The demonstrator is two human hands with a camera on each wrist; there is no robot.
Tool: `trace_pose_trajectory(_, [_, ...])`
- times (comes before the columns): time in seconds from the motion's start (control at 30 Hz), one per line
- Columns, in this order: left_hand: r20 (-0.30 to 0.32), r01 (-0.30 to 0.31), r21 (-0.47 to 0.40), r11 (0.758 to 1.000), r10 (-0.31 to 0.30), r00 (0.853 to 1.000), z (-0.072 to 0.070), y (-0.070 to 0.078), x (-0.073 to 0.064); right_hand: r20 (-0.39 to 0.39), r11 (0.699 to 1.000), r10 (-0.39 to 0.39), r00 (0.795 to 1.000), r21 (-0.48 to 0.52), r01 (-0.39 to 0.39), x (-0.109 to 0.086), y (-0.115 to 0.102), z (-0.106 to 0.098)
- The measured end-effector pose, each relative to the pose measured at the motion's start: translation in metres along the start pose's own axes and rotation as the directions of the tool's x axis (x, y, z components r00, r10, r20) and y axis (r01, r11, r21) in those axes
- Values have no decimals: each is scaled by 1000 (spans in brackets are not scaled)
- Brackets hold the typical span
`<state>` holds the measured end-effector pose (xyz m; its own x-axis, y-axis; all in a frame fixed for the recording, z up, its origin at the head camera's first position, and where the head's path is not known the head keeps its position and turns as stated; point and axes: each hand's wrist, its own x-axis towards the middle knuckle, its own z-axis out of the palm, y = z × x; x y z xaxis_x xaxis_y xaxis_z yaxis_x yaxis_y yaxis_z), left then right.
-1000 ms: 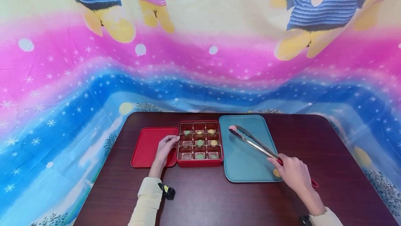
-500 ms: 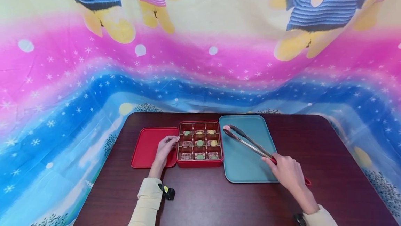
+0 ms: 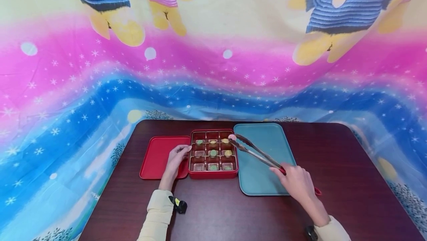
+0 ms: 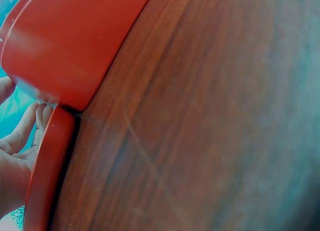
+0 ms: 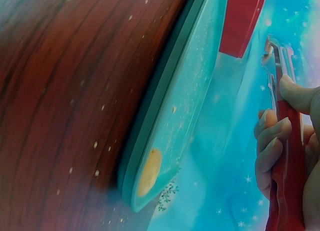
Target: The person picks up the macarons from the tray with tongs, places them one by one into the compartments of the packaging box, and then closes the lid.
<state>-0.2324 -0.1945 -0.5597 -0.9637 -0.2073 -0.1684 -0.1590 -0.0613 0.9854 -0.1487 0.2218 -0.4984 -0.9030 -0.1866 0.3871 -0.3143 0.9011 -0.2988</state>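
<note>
My right hand (image 3: 298, 184) grips red-handled metal tongs (image 3: 258, 154). At their tips is a small pink round piece (image 3: 232, 137), above the box's far right compartment. The red box (image 3: 213, 175) has a brown divided insert; several compartments hold green pieces (image 3: 213, 153) or yellow pieces (image 3: 228, 153). My left hand (image 3: 175, 159) touches the box's left edge with its fingers, over the red lid (image 3: 156, 155). In the right wrist view, the fingers wrap round the red tong handle (image 5: 287, 166). The left wrist view has the hand (image 4: 22, 156) partly hidden behind the lid.
A teal tray (image 3: 267, 181) lies against the box's right side. One yellow piece (image 5: 150, 172) sits in the tray's near corner in the right wrist view. The dark wooden table (image 3: 213, 211) reaches back to a patterned cloth (image 3: 213, 85).
My right hand has moved left with the tongs, carrying the pink piece from over the teal tray to the box's far right compartment. The left hand has stayed at the box's edge.
</note>
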Motion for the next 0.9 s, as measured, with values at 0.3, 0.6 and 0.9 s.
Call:
trace_pose_trajectory(0.3, [0,-6,7,1000,6,1000,-1,0,0,20,1000,-13,1000,15,13,8,-16,7])
trace_pose_trajectory(0.6, [32,25,3,1000,-26,999,-4,0,1,-14,994,-108,994,-6,108,14,-27,18])
trace_pose_trajectory(0.9, [42,10,-2,1000,-10,999,0,20,-14,58,994,-105,993,-23,106,19,-41,25])
